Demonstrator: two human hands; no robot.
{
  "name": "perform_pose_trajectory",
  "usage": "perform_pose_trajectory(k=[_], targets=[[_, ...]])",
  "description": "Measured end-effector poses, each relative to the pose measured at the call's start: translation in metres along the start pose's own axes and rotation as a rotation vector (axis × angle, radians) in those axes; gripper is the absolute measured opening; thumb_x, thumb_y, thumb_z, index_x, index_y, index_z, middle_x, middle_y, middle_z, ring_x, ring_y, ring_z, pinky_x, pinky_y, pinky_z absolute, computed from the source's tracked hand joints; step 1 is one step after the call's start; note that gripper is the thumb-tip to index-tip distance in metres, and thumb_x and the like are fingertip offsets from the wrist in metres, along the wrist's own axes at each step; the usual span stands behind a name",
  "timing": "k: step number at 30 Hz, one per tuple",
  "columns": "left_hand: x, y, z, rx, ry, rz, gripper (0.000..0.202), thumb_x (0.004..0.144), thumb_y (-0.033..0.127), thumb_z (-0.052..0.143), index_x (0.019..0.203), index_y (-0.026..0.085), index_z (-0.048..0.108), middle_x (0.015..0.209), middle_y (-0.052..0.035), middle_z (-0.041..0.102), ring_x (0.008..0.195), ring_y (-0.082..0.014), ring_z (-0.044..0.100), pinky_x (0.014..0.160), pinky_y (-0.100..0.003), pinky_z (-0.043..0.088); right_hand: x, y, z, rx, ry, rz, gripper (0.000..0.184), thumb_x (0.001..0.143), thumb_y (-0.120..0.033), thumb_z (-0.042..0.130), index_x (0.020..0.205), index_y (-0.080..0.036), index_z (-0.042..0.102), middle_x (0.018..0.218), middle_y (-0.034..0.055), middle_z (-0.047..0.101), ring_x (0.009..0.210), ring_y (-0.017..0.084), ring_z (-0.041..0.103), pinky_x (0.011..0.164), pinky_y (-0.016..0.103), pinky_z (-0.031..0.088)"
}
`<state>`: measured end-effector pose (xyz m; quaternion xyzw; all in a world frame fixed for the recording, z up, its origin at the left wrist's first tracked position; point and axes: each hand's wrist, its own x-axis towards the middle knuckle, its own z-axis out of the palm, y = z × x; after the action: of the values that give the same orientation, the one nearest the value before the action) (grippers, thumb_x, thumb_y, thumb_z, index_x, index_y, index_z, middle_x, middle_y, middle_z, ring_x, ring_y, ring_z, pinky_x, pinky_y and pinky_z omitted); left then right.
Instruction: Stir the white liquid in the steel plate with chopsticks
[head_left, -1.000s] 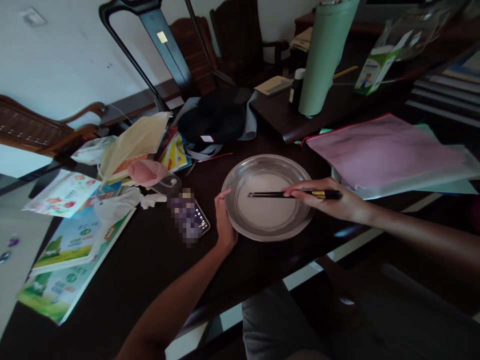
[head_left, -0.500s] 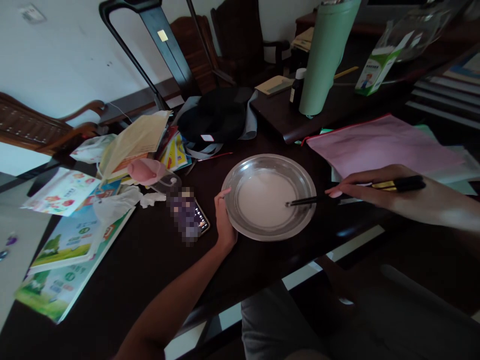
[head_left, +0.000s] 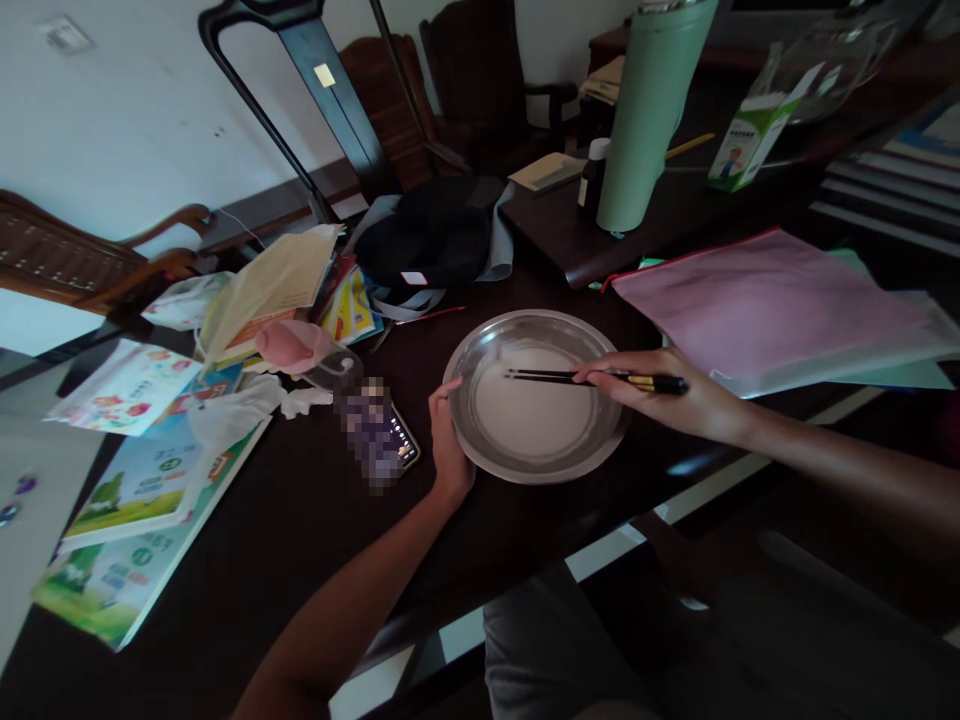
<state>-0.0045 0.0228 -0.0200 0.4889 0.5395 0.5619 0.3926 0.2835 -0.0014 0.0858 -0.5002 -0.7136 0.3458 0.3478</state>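
Note:
A round metal basin (head_left: 461,440) stands on the dark table, with a whitish, milky-looking content (head_left: 532,415) covering its bottom. My left hand (head_left: 450,440) grips the basin's left side, thumb on the rim and the other fingers hidden beneath or behind it. Over the basin's right rim, my right hand (head_left: 652,385) is closed around black chopsticks (head_left: 544,376) with a gold band near the upper end. Their tips point left, at the whitish content toward the far left of the bowl; how deep they dip I cannot tell.
A phone (head_left: 405,440) lies left of the basin, near a pink-topped clear container (head_left: 300,348) and booklets (head_left: 142,500). Behind sits a black bag (head_left: 427,235). A pink zip pouch (head_left: 750,300) lies right; a tall green bottle (head_left: 649,120) stands on a raised shelf.
My right hand has moved left with the chopsticks, from beside the basin to over its rim. The chopstick tips have gone from the right part of the content to its far left.

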Motion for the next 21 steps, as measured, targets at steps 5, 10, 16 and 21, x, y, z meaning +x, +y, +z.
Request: perform_pose_trajectory(k=[5, 10, 16, 21], targets=[[0.001, 0.000, 0.000, 0.011, 0.005, -0.028, 0.054, 0.104, 0.075, 0.045, 0.120, 0.030, 0.072, 0.128, -0.0060, 0.069, 0.128, -0.0268, 0.063, 0.117, -0.042, 0.048, -0.011, -0.011, -0.032, -0.152, 0.069, 0.075, 0.034, 0.100, -0.060, 0.065, 0.105, -0.034, 0.086, 0.095, 0.0010, 0.086, 0.088, 0.027, 0.081, 0.080, 0.042, 0.065], [0.001, 0.002, 0.000, 0.004, 0.015, -0.031, 0.053, 0.105, 0.073, 0.044, 0.119, 0.030, 0.071, 0.128, -0.0063, 0.069, 0.129, -0.0271, 0.063, 0.117, -0.043, 0.048, -0.035, -0.018, -0.060, -0.201, 0.047, 0.179, 0.041, 0.095, -0.073, 0.066, 0.101, -0.040, 0.088, 0.097, 0.0013, 0.087, 0.087, 0.032, 0.081, 0.071, 0.048, 0.065], [0.001, 0.001, -0.001, 0.014, 0.014, -0.003, 0.055, 0.104, 0.075, 0.045, 0.118, 0.029, 0.072, 0.129, -0.0070, 0.069, 0.128, -0.0272, 0.063, 0.119, -0.043, 0.046, -0.041, -0.018, -0.050, -0.081, -0.122, 0.196, 0.035, 0.096, -0.068, 0.068, 0.100, -0.041, 0.090, 0.103, -0.0005, 0.089, 0.092, 0.033, 0.084, 0.076, 0.047, 0.070], [0.002, 0.000, -0.001, 0.015, 0.008, 0.031, 0.055, 0.103, 0.075, 0.048, 0.119, 0.028, 0.072, 0.127, -0.0058, 0.069, 0.127, -0.0260, 0.063, 0.119, -0.041, 0.046, -0.025, -0.012, -0.009, 0.059, -0.118, 0.085, 0.031, 0.099, -0.055, 0.069, 0.107, -0.033, 0.089, 0.108, 0.0016, 0.089, 0.103, 0.027, 0.085, 0.093, 0.040, 0.068]])
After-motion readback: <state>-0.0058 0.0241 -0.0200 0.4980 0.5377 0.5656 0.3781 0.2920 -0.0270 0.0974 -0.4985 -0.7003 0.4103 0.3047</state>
